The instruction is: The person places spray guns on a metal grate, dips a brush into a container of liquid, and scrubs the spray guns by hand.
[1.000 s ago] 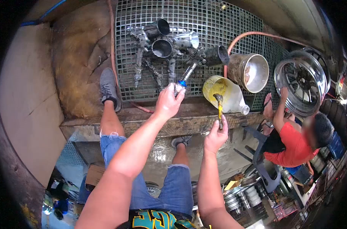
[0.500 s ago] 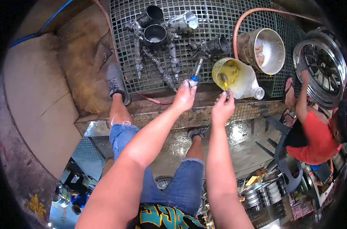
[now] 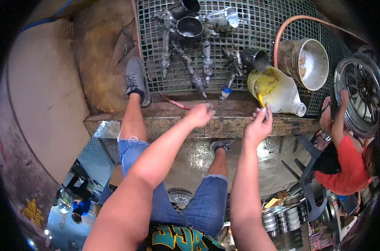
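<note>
At one o'clock I have the right hand (image 3: pixel 259 129) pinching a yellow-handled brush (image 3: pixel 261 101); at twelve, the left hand (image 3: pixel 200 116) curls, contents unclear. Beyond, at one, the jug (image 3: pixel 283 97) meets the brush: dipping, I judge, calling for a steady pinch.

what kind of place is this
Likely a wheel-refinishing workshop: a spoked wheel rim is at right, what look like stacked rims sit lower down, and probable spray guns lie on a mesh grate.
</note>
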Demonstrator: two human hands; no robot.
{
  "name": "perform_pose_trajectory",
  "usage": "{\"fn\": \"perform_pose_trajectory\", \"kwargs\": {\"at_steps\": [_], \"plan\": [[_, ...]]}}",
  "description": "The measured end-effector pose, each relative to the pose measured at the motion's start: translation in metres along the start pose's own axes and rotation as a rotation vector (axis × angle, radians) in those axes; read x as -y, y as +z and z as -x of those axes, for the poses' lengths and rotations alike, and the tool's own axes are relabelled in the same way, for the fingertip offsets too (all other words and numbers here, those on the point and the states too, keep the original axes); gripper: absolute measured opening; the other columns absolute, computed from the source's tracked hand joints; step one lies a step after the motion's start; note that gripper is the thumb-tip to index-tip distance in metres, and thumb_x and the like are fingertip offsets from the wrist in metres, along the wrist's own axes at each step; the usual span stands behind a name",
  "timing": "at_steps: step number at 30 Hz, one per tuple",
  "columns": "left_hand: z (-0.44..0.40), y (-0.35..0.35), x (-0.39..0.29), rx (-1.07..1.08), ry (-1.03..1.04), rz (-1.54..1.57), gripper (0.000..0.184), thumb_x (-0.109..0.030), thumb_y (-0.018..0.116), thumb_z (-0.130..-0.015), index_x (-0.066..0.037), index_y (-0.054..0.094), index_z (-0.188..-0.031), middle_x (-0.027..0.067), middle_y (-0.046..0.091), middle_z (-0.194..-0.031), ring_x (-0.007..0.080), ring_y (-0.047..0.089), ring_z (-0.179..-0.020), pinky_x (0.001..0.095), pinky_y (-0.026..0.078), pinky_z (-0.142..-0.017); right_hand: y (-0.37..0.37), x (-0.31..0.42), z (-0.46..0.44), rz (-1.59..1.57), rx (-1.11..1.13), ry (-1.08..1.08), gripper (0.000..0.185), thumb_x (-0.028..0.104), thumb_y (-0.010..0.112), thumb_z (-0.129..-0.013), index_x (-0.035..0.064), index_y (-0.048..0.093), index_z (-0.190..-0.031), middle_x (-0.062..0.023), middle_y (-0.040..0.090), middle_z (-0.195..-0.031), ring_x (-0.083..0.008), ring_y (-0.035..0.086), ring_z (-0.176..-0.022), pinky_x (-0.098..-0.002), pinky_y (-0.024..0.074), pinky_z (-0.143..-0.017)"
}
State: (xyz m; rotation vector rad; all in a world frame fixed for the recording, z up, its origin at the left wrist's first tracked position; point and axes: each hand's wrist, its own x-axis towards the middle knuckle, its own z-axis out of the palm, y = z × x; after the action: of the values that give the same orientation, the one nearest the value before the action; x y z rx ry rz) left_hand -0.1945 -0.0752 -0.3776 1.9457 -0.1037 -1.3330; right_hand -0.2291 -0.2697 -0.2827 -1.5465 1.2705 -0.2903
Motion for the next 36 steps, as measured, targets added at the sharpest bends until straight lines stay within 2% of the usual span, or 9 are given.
{"fn": "perform_pose_trajectory", "kwargs": {"at_steps": [2, 7, 10, 14, 23, 26, 28, 32, 36], "plan": [[0.01, -0.002, 0.011, 0.131, -0.027, -0.014, 0.039, -0.034, 0.063, -0.094, -0.004, 0.069, -0.118, 0.0234, 0.07, -0.112, 0.0377, 0.066, -0.109, 0.0434, 0.05, -0.097, -0.003, 0.02, 0.022, -0.114, -0.01, -0.053, 0.033, 0.017, 0.052, -0.106, 0.0043, 0.056, -0.136, -0.004, 0.064, -0.094, -0.0053, 0.052, -0.072, -0.0207, 0.0444, -0.061], [0.028, -0.006, 0.015, 0.269, -0.113, -0.192, 0.039, -0.038, 0.063, -0.093, -0.007, 0.071, -0.115, 0.0229, 0.07, -0.113, 0.0386, 0.066, -0.108, 0.0462, 0.05, -0.097, 0.014, 0.047, 0.049, -0.281, 0.067, -0.058, 0.032, 0.017, 0.05, -0.107, 0.0011, 0.056, -0.134, -0.0024, 0.062, -0.089, -0.0044, 0.051, -0.071, -0.0198, 0.0429, -0.061], [0.038, -0.01, 0.007, 0.379, 0.024, -0.18, 0.038, -0.037, 0.062, -0.092, -0.007, 0.071, -0.114, 0.0233, 0.069, -0.111, 0.0396, 0.066, -0.107, 0.0468, 0.05, -0.096, 0.055, 0.05, 0.052, -0.249, 0.202, 0.052, 0.031, 0.022, 0.051, -0.107, 0.0011, 0.059, -0.129, -0.0034, 0.064, -0.084, -0.0062, 0.055, -0.067, -0.0205, 0.0445, -0.058], [0.04, -0.023, 0.011, 0.365, 0.009, -0.091, 0.037, -0.035, 0.062, -0.09, -0.007, 0.072, -0.113, 0.0238, 0.069, -0.11, 0.0402, 0.065, -0.107, 0.0477, 0.05, -0.095, 0.125, 0.031, 0.044, -0.222, 0.342, 0.191, 0.029, 0.022, 0.055, -0.105, 0.0007, 0.061, -0.124, -0.0061, 0.067, -0.082, -0.0078, 0.058, -0.064, -0.0229, 0.0507, -0.056], [0.037, -0.037, 0.015, 0.249, -0.068, 0.012, 0.038, -0.032, 0.063, -0.088, -0.003, 0.07, -0.111, 0.0256, 0.069, -0.112, 0.041, 0.065, -0.109, 0.0477, 0.05, -0.096, 0.129, 0.01, 0.031, -0.041, 0.28, 0.113, 0.031, 0.025, 0.055, -0.105, -0.0036, 0.063, -0.114, -0.0092, 0.069, -0.079, -0.0093, 0.061, -0.06, -0.023, 0.0526, -0.052], [0.032, -0.04, 0.009, 0.128, -0.142, 0.018, 0.047, -0.034, 0.069, -0.086, 0.003, 0.068, -0.114, 0.0291, 0.068, -0.11, 0.0398, 0.065, -0.11, 0.0459, 0.05, -0.097, 0.138, 0.02, 0.04, -0.019, 0.334, 0.075, 0.027, 0.022, 0.057, -0.104, -0.0023, 0.064, -0.115, -0.0084, 0.069, -0.08, -0.0091, 0.062, -0.062, -0.0232, 0.0536, -0.054], [0.028, -0.039, 0.009, -0.048, -0.227, 0.129, 0.065, -0.032, 0.071, -0.086, 0.004, 0.053, -0.136, 0.0297, 0.063, -0.125, 0.0395, 0.062, -0.118, 0.0432, 0.049, -0.101, 0.154, 0.025, 0.051, -0.011, 0.39, 0.055, 0.024, 0.019, 0.06, -0.102, -0.0009, 0.064, -0.116, -0.0076, 0.069, -0.082, -0.0084, 0.063, -0.066, -0.0228, 0.0541, -0.056], [-0.011, -0.004, 0.046, -0.369, -0.188, 0.472, 0.086, -0.029, 0.074, -0.084, 0.007, 0.032, -0.15, 0.0282, 0.055, -0.139, 0.0372, 0.06, -0.124, 0.0421, 0.047, -0.104, 0.162, 0.029, 0.064, -0.008, 0.448, -0.038, 0.026, 0.018, 0.061, -0.102, -0.0011, 0.064, -0.119, -0.0077, 0.07, -0.083, -0.0077, 0.064, -0.069, -0.0222, 0.055, -0.062], [-0.022, 0.008, 0.034, -0.388, -0.219, 0.553, 0.087, -0.029, 0.076, -0.084, 0.007, 0.032, -0.15, 0.0277, 0.056, -0.138, 0.0349, 0.061, -0.123, 0.0408, 0.048, -0.102, 0.139, 0.024, 0.057, -0.052, 0.387, 0.006, 0.027, 0.017, 0.058, -0.103, -0.0018, 0.062, -0.122, -0.0094, 0.07, -0.089, -0.0096, 0.065, -0.073, -0.0239, 0.0564, -0.065]]}}
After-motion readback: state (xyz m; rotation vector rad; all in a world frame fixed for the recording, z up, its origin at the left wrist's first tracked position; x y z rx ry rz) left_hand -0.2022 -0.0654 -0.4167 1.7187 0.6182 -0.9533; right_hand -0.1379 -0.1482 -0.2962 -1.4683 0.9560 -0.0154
